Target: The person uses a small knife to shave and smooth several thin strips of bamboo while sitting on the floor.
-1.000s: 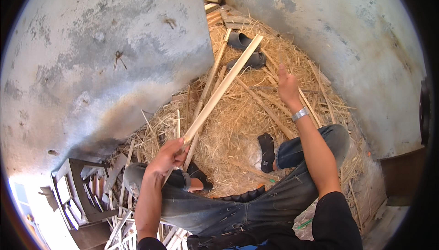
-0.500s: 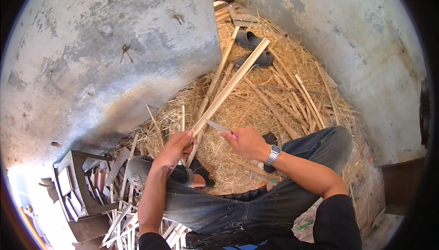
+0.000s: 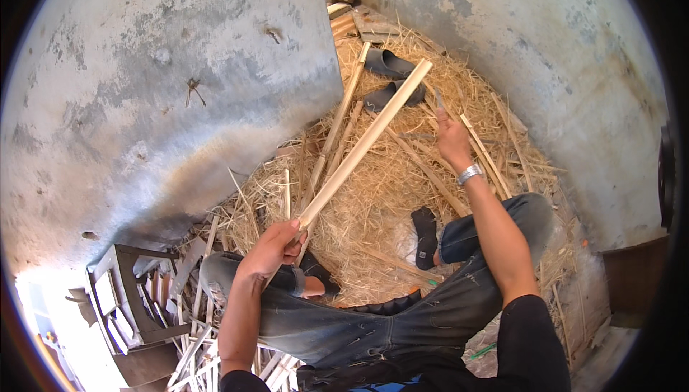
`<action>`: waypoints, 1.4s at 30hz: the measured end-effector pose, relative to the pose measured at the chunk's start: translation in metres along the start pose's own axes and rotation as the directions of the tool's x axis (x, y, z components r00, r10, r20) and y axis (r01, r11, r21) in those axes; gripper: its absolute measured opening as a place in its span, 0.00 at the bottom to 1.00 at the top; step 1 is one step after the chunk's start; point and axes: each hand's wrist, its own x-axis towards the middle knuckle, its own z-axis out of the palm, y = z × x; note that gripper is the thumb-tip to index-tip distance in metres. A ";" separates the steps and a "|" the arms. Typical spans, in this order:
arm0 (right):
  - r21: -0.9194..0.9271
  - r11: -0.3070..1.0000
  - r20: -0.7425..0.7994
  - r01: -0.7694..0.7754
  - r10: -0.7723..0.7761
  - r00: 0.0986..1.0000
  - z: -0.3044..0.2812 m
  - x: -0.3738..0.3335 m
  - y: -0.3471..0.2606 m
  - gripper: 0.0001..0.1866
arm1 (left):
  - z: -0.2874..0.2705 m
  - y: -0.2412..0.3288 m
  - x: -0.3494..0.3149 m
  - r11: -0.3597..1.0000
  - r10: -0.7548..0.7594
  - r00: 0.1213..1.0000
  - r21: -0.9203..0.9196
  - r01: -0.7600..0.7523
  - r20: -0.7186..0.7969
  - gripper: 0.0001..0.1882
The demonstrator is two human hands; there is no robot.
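Observation:
My left hand (image 3: 274, 250) is closed round the near end of a long, pale split bamboo strip (image 3: 366, 141). The strip slants up and away to the right, its far end over a pair of dark slippers (image 3: 388, 64). Out to the right, my right hand (image 3: 453, 142) grips a knife (image 3: 440, 98), whose thin blade points away from me near the strip's far end, apart from it. The fingers hide the knife's handle. Beneath both hands lies a bed of straw-like shavings (image 3: 373, 227).
More bamboo strips (image 3: 495, 162) lie across the shavings. A dark frame-like box (image 3: 136, 299) stands at the lower left beside piled offcuts (image 3: 194, 356). Worn grey walls (image 3: 186, 83) rise on both sides. A green stick (image 3: 482, 351) lies near my right thigh.
My right hand has swung with the knife forward and right, from beside the strip's near part toward its far end. My left hand still holds the strip, shifted slightly nearer me.

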 end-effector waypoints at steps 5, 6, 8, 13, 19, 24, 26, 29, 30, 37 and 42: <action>0.079 0.963 0.031 0.257 -0.260 0.965 0.012 -0.060 -0.044 0.43 | -0.012 -0.002 0.006 0.997 0.051 0.999 -0.064 -0.051 0.007 0.24; 0.083 0.949 0.111 0.304 -0.312 0.943 0.015 -0.083 -0.056 0.41 | -0.015 -0.003 0.009 0.996 0.063 0.998 -0.070 -0.062 0.014 0.25; 0.092 0.922 0.290 0.375 -0.385 0.876 0.020 -0.122 -0.074 0.37 | -0.016 -0.002 0.011 0.996 0.077 0.997 -0.052 -0.076 0.025 0.25; 0.146 0.878 0.518 0.456 -0.461 0.720 0.034 -0.177 -0.108 0.33 | -0.003 0.007 0.006 1.000 0.015 0.999 -0.001 -0.015 -0.047 0.22; 0.089 0.900 0.611 0.427 -0.388 0.690 0.046 -0.184 -0.099 0.34 | -0.005 -0.004 0.005 1.000 0.023 0.999 0.022 -0.022 -0.036 0.23; -0.033 0.967 0.216 0.252 -0.239 0.947 0.052 -0.080 -0.025 0.37 | -0.003 -0.005 0.007 0.996 0.012 1.000 0.086 -0.010 -0.023 0.22; 0.076 0.997 0.113 -0.016 0.007 0.994 0.009 -0.033 -0.033 0.41 | -0.004 -0.008 0.000 0.996 0.016 1.000 0.088 -0.015 -0.013 0.22; 0.013 0.999 0.069 0.047 -0.048 0.996 -0.016 -0.024 -0.040 0.42 | -0.005 -0.010 -0.001 0.976 0.106 0.993 0.198 -0.095 -0.043 0.23; 0.042 0.990 0.059 0.137 -0.139 0.988 -0.007 -0.037 -0.043 0.41 | -0.008 -0.011 0.004 0.935 0.182 0.980 0.323 -0.148 -0.077 0.23; 0.102 0.948 0.600 0.303 -0.301 0.741 0.029 -0.167 -0.094 0.35 | -0.007 -0.012 0.019 0.838 0.299 0.949 0.503 -0.211 -0.099 0.24; 0.096 0.939 0.671 0.331 -0.307 0.675 0.035 -0.185 -0.107 0.34 | -0.004 -0.014 0.018 0.800 0.324 0.941 0.559 -0.218 -0.097 0.24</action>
